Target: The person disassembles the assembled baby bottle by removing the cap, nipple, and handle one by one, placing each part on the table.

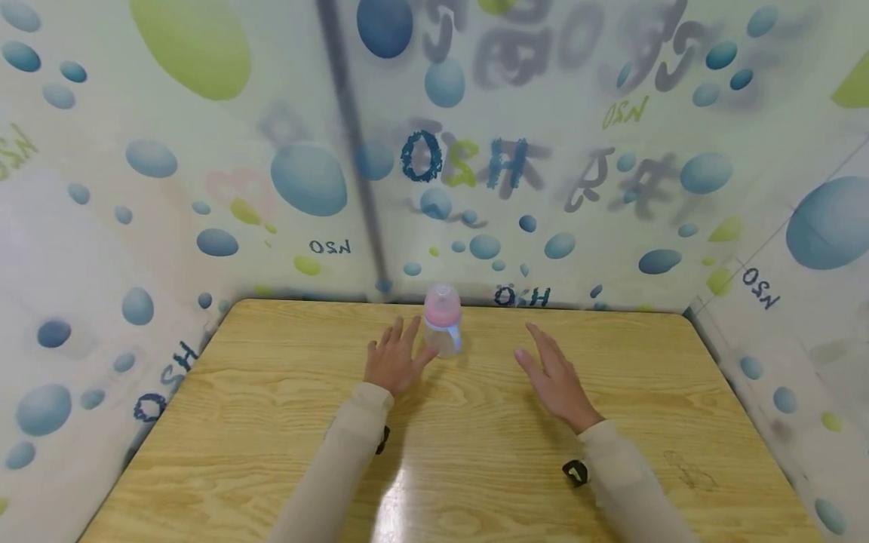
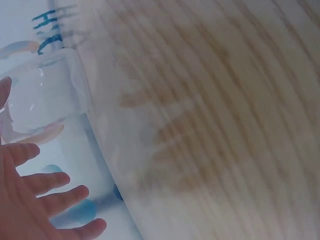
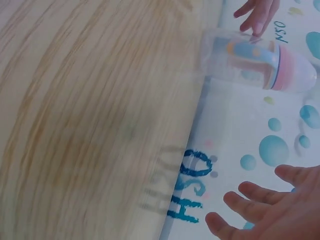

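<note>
Near the far edge of the wooden table (image 1: 271, 400), a baby bottle (image 1: 443, 311) stands upright, pink cap on top, pale handle (image 1: 456, 338) toward the right. Left hand (image 1: 394, 363) just beside it: fingers spread wide, thumb at the bottle's lower side; contact cannot be told. Right hand (image 1: 560, 385) apart from bottle, right of it, fingers extended, grip wide, holding nothing. Patterned wall (image 1: 292, 275) behind.

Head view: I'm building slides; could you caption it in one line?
Left hand close beside a pink-topped bottle on a wood-grained table, right hand farther off.
</note>
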`<state>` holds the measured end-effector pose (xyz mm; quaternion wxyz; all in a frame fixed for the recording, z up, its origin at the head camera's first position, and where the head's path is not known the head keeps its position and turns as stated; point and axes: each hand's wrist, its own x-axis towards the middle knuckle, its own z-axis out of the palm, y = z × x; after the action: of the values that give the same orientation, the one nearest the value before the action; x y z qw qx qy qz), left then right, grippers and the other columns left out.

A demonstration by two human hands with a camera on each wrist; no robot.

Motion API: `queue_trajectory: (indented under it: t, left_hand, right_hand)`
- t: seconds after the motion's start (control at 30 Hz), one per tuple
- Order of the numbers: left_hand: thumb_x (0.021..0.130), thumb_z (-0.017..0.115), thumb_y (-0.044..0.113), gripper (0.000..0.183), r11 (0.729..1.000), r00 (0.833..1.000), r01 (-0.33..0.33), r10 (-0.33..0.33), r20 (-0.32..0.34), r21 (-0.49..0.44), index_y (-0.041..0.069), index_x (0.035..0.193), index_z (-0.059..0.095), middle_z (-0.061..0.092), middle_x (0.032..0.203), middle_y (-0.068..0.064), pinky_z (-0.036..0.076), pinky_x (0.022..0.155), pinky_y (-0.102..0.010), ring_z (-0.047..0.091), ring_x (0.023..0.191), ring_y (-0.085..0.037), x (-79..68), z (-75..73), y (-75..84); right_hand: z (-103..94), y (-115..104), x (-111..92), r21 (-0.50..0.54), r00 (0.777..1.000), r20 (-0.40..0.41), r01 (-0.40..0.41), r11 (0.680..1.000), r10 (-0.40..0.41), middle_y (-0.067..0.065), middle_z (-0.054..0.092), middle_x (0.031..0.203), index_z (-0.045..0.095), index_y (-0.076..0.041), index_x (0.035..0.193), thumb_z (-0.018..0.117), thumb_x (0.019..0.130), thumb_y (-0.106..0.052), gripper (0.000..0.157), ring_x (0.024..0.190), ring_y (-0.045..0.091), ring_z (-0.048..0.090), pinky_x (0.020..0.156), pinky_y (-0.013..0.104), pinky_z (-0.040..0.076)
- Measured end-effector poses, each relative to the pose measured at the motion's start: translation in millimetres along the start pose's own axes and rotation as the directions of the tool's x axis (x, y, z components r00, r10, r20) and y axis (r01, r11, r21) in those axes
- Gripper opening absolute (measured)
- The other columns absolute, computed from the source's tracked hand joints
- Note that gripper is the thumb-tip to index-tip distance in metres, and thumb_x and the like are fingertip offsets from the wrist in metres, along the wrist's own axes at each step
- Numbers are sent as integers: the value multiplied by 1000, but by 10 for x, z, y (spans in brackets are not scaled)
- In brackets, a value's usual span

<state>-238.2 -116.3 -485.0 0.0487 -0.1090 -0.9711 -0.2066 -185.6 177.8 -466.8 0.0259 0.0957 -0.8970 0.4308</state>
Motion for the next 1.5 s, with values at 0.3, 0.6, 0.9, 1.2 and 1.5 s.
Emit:
queue_trajectory:
  t: [0.3,0.6,0.9,1.2,1.5]
  left_hand:
    - [96,55,57,78,993,1000,14,-11,20,-114,12,155,34,44,149,-24,36,98,-70,46,132,-45,57,35,78]
    - [95,55,60,85,963,998,48,-36,51,-264,13,159,25,49,147,-21,42,98,-64,52,129,-41,119,119,88]
    - [92,63,55,81,895,996,85,-73,43,-438,19,156,29,57,136,-11,48,92,-55,59,114,-30,186,243,108]
    - [93,68,40,78,855,995,89,-101,3,-511,10,155,29,52,142,-17,44,98,-57,54,124,-35,226,272,182]
    - [96,61,48,77,855,990,121,-140,1,-505,10,155,31,49,147,-17,40,103,-61,48,133,-36,206,288,258]
  right_hand:
    - [92,-131,-1,197,999,-24,42,979,-38,19,32,157,26,-14,158,39,108,-42,59,142,40,32,108,65,30]
    - [220,-182,21,283,998,-36,64,957,-56,18,41,150,31,-15,155,39,109,-36,52,138,37,38,108,64,30]
    - [351,-249,48,349,998,-35,58,935,-49,23,48,142,36,-11,153,39,109,-29,47,130,37,47,105,61,36]
    - [422,-295,78,353,999,-12,43,935,-41,20,48,142,35,-13,153,39,109,-30,47,131,36,48,105,59,38]
    - [444,-346,129,356,999,5,34,934,-38,20,47,144,35,-13,153,38,109,-32,48,132,36,48,107,59,36]
